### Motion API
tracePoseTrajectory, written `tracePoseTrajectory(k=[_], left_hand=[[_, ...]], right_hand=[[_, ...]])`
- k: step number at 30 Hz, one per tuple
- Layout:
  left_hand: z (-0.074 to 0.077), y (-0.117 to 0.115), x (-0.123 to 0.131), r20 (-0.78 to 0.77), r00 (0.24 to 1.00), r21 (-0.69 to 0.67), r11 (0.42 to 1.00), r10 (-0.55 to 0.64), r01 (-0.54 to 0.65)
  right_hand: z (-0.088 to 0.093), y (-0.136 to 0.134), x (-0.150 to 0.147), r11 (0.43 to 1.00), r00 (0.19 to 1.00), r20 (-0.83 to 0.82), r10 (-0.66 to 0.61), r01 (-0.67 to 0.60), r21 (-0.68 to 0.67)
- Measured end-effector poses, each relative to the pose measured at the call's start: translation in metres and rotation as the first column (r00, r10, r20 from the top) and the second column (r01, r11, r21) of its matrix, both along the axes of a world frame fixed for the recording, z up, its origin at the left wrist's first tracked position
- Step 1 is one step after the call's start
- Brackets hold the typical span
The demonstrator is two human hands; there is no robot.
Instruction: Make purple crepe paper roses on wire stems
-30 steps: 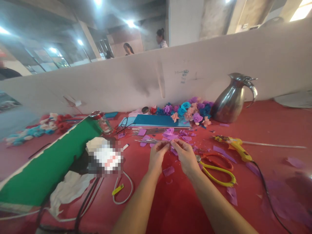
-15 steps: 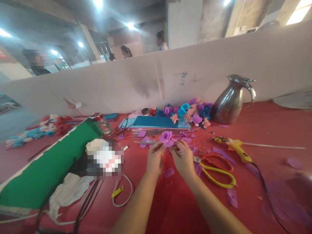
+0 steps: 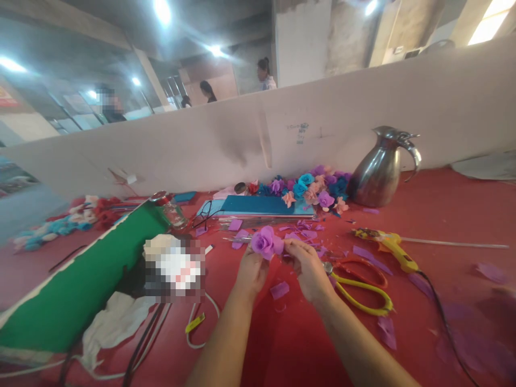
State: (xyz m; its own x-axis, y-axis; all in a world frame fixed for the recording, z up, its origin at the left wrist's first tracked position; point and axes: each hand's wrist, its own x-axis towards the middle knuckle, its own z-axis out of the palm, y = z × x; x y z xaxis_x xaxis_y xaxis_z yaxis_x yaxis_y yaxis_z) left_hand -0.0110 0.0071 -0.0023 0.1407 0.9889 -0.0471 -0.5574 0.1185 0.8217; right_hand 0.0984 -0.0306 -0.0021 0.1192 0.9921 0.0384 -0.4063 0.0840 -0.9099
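Between my hands, above the red table [image 3: 282, 338], is a purple paper flower [image 3: 266, 242] with layered petals. My left hand [image 3: 252, 271] grips it from below, its fingers partly hidden behind the bloom. My right hand [image 3: 304, 262] pinches at the flower's right edge, thumb and fingertips together on a petal. Just right of that hand lie scissors [image 3: 365, 293] with one red and one yellow handle. Purple paper pieces [image 3: 279, 290] are scattered around both hands.
A yellow glue gun [image 3: 397, 252] with a clear stick and black cord lies right. Behind are a steel jug [image 3: 377, 172], finished paper flowers [image 3: 312, 188] and blue sheets [image 3: 258, 204]. Left stand a green board [image 3: 80, 279], a glass jar [image 3: 173, 209] and cables. People are beyond the partition [image 3: 181, 145].
The flower has moved slightly left and down, tipping so its face shows more toward me. My right hand has shifted a little away to its right edge. A distant person moved right.
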Motion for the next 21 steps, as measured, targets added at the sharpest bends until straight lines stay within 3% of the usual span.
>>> tracePoseTrajectory(k=[3, 14, 21], left_hand=[[-0.002, 0.001, 0.000, -0.064, 0.998, 0.050, 0.999, 0.003, 0.000], [-0.002, 0.000, -0.001, -0.201, 0.979, 0.109, 0.993, -0.030, 0.053], [0.003, 0.000, -0.002, -0.065, 0.997, 0.037, 0.998, -0.050, 0.053]], right_hand=[[0.004, 0.000, 0.001, 0.999, 0.995, -0.102, 0.013, -0.018, -0.047], [0.012, -0.002, 0.004, 1.000, 0.998, -0.058, -0.027, 0.026, -0.013], [0.020, -0.006, 0.005, 0.995, 0.995, -0.002, -0.102, 0.102, 0.015]])
